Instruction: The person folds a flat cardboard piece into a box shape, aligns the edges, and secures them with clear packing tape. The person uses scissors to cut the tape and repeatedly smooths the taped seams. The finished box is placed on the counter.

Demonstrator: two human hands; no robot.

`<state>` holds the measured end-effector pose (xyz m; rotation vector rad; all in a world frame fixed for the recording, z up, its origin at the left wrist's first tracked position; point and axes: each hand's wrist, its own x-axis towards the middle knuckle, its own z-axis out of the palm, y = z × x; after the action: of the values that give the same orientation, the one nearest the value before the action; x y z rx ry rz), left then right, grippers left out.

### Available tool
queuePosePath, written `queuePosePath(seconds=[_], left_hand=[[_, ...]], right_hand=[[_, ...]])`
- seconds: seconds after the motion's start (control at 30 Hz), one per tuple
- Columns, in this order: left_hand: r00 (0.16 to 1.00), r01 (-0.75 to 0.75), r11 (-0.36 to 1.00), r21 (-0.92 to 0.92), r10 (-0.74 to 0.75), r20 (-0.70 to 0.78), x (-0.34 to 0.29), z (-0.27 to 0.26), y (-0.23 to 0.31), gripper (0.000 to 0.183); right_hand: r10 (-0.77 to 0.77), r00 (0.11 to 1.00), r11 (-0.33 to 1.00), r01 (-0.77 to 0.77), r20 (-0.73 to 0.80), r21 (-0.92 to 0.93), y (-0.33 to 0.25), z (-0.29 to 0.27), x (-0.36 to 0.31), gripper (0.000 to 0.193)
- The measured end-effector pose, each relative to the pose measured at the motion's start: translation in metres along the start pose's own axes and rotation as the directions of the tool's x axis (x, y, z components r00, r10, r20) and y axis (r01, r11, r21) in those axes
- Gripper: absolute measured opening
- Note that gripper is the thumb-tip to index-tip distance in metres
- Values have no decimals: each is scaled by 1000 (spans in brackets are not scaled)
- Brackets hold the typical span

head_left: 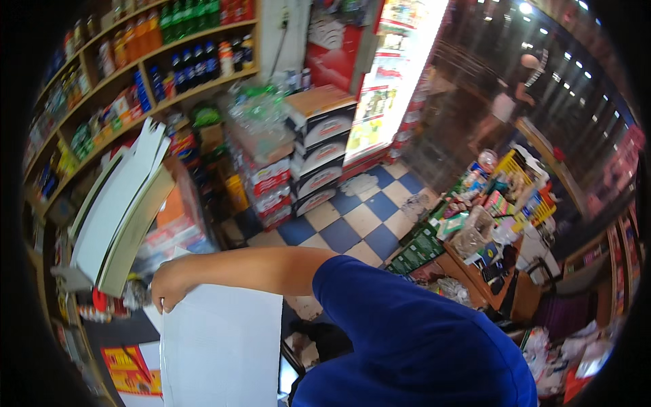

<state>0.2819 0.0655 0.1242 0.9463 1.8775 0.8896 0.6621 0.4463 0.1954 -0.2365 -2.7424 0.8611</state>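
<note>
White board, and the right hand had it! The grip was closed down narrow, fingers bent over the upper left corner of a flat white panel, the thumb too hidden to place. And here was the relation that counted: the panel lay below and to the right of that grip, its long axis running down the view to the lower edge, where it slipped out of sight. So the hold sat at one corner, nearly all of the sheet off to one side of it! Whether the far end rested on anything, I could not tell. The right hand was the only one near; the left hand was out of view altogether. The bare forearm lay almost level across the panel's top, leading back to a blue sleeve.

Just up and left of the knuckles stood a white-faced stack, its length slanting up to the right. Lower down, beside the panel's left edge, a red-and-yellow printed sheet lay on the dark table. A bright screen peeped past the panel's right edge. Well out ahead came stacked cartons, blue and white floor tiles and, beyond them, a glowing drinks fridge!
</note>
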Motion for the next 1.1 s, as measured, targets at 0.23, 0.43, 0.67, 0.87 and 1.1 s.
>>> queuePosePath(seconds=[0.23, 0.43, 0.67, 0.87, 1.1], left_hand=[[970, -197, 979, 47, 188, 152, 22, 21, 58, 33], [859, -404, 914, 30, 368, 356, -13, 50, 114, 26], [978, -96, 988, -124, 117, 172, -39, 32, 81, 27], [996, -5, 1000, -18, 7, 83, -48, -2, 28, 36], [989, -92, 984, -154, 72, -130, -73, -8, -29, 23]], right_hand=[[283, 957, 953, -274, 61, -131, -14, -38, -49, 27], [310, 948, 951, -310, -73, 6, -33, -38, -75, 22], [395, 901, 880, -315, 178, -356, -3, -49, -68, 47], [391, 857, 920, -366, 335, -138, 48, -28, -64, 35], [120, 967, 992, -110, -225, 59, 72, 1, 24, 39]])
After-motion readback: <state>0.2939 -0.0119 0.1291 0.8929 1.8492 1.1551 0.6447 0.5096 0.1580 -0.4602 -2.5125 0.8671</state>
